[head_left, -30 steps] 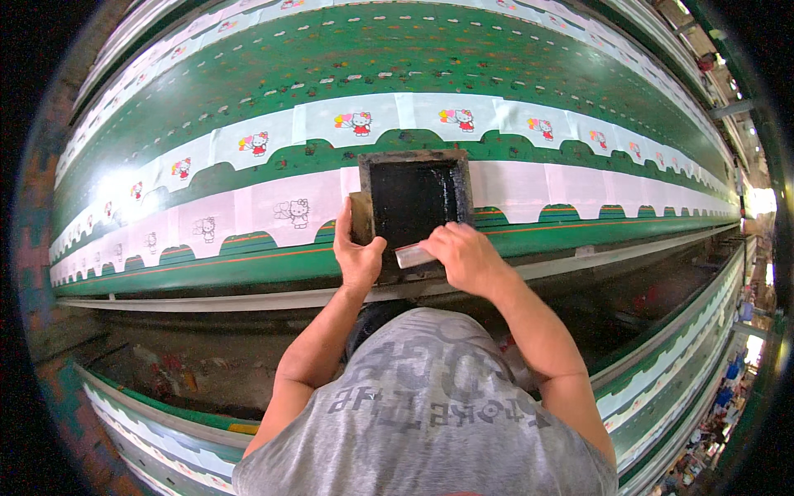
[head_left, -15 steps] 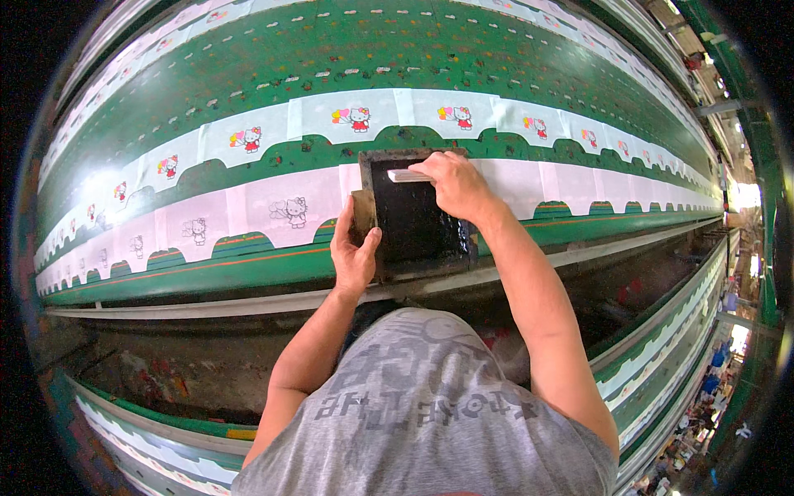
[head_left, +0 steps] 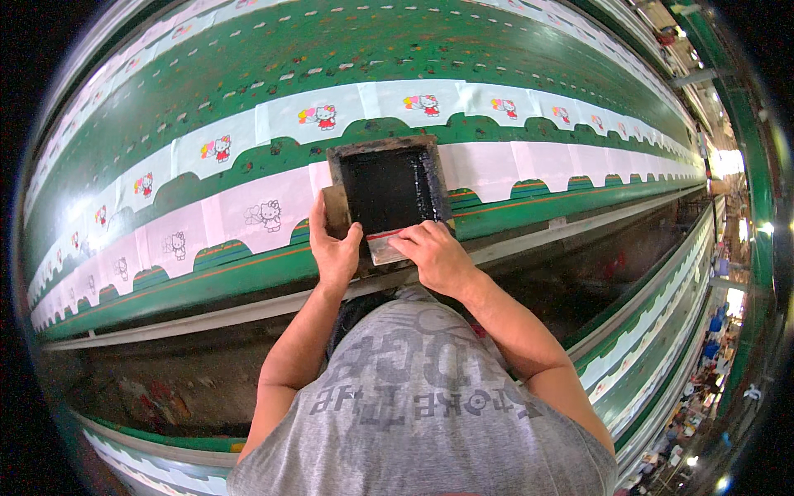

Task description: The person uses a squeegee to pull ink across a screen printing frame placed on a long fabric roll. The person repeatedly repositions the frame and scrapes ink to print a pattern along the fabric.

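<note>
In the head view, the rectangular frame with a dark, worn rim (head_left: 383,147) lies slightly askew over a row of pale pink, scalloped cloth pieces (head_left: 479,171) on the long green table (head_left: 397,51). Its glossy black panel (head_left: 382,188) faces you, and its near edge sits toward your body, presumably so both arms can reach it easily.

Your left hand (head_left: 337,256) is half open, gripping the flat brown block (head_left: 336,212) against the frame's left side: fingers up along its outer edge, thumb at the lower inner corner. This likely steadies the frame; whether the block is fixed to it, I cannot tell.

Your right hand (head_left: 438,258) is nearly closed, fingers bent over the pale flat blade with a red strip (head_left: 385,250), at the frame's near end. You hold it crosswise, probably to span the panel's width. Its underside is hidden.

Left of the frame, a pink piece bears a grey outline cat (head_left: 266,217).
</note>
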Action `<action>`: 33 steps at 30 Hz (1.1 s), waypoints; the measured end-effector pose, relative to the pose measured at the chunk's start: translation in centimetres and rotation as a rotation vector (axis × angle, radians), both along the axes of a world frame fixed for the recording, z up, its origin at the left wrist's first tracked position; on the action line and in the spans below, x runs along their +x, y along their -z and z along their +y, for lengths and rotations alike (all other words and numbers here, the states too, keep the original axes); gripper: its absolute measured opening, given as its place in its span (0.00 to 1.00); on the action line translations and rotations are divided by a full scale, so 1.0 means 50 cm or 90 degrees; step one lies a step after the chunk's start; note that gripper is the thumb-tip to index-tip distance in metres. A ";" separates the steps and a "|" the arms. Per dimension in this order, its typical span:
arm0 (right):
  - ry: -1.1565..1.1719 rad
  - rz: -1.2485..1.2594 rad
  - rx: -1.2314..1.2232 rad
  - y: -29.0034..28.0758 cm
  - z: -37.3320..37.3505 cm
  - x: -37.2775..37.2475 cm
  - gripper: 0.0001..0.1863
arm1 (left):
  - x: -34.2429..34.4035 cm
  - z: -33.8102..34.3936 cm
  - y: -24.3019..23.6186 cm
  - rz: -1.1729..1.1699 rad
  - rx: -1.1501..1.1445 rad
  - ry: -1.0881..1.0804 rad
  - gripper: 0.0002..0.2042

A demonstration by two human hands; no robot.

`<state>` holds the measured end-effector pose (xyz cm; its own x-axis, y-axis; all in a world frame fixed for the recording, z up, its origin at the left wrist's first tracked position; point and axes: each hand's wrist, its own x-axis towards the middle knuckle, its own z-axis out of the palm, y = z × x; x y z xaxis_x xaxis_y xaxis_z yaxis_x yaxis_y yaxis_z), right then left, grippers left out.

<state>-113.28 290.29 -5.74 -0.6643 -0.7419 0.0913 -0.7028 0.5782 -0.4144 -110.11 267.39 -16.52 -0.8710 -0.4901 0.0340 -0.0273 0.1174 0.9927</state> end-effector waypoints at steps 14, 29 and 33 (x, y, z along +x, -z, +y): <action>0.079 0.039 -0.230 0.063 0.278 -0.037 0.19 | -0.075 0.238 -0.039 0.139 -0.103 -0.044 0.47; -0.013 0.063 -0.197 0.045 0.560 -0.150 0.20 | -0.175 0.520 -0.011 0.072 0.001 -0.068 0.47; -0.067 0.088 -0.103 0.033 0.545 -0.173 0.18 | -0.184 0.532 -0.019 0.035 0.019 -0.070 0.47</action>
<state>-121.93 317.55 -7.38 -0.5577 -0.7745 0.2987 -0.8116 0.4333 -0.3919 -119.30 293.98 -15.55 -0.8093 -0.5838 0.0642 0.0164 0.0868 0.9961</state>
